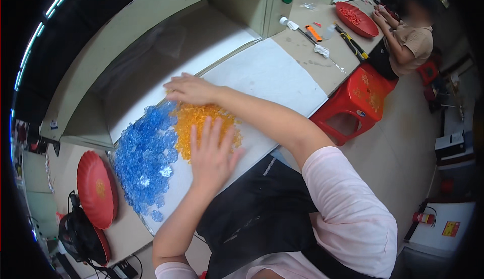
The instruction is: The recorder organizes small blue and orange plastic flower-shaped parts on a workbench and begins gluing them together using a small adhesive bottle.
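A heap of small translucent orange pieces [189, 128] lies on a white sheet [267, 72], touching a larger spread of clear blue pieces [143, 150] to its left. My left hand [213, 155] rests on the near side of the orange heap, fingers spread and pointing away from me. Reaching across from the right, my right hand [194, 89] lies palm down at the heap's far edge. Its fingers are stretched toward the left, over the border between orange and blue. Neither hand shows anything gripped, though the palms are hidden.
A box-like recess [171, 47] with a raised frame stands behind the sheet. On the left are a red scalloped tray [96, 191] and a black bag [75, 228]. To the right are pliers [351, 42], an orange lighter [313, 33], a red stool [353, 100] and a seated person beside a red tray [370, 29].
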### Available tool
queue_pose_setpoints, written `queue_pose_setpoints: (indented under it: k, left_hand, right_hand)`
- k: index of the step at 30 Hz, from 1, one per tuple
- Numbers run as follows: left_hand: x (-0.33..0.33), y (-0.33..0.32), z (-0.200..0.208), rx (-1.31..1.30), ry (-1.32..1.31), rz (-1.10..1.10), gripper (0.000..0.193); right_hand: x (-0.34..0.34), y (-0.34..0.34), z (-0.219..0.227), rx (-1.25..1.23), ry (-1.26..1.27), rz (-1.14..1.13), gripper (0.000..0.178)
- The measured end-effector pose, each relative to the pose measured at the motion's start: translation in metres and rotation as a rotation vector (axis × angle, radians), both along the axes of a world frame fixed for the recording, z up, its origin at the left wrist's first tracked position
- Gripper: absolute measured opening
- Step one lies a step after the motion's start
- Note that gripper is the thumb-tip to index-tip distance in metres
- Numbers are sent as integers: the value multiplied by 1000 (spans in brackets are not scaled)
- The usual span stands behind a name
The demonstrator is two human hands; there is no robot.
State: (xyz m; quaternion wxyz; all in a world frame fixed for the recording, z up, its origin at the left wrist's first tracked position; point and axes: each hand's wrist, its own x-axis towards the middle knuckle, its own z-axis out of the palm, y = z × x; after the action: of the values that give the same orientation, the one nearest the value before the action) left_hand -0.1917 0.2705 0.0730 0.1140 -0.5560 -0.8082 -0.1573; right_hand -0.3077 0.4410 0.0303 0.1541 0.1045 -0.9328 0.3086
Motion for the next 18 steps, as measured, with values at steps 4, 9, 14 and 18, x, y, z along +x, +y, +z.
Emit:
queue_pose_setpoints:
  k: [4,9,14,18]
  left_hand:
    - [5,13,-17,-55,35,-244,46]
    - [-29,25,-21,-67,117,-190,40]
    - [-43,35,-22,-46,126,-190,37]
    - [-29,18,-9,-53,82,-133,39]
  right_hand:
    - [30,15,33,-232,205,60,44]
    - [111,151,54,-586,731,-687,25]
    - [198,314,13,-367,738,-1265,54]
    - [201,369,-12,-385,475,-1082,71]
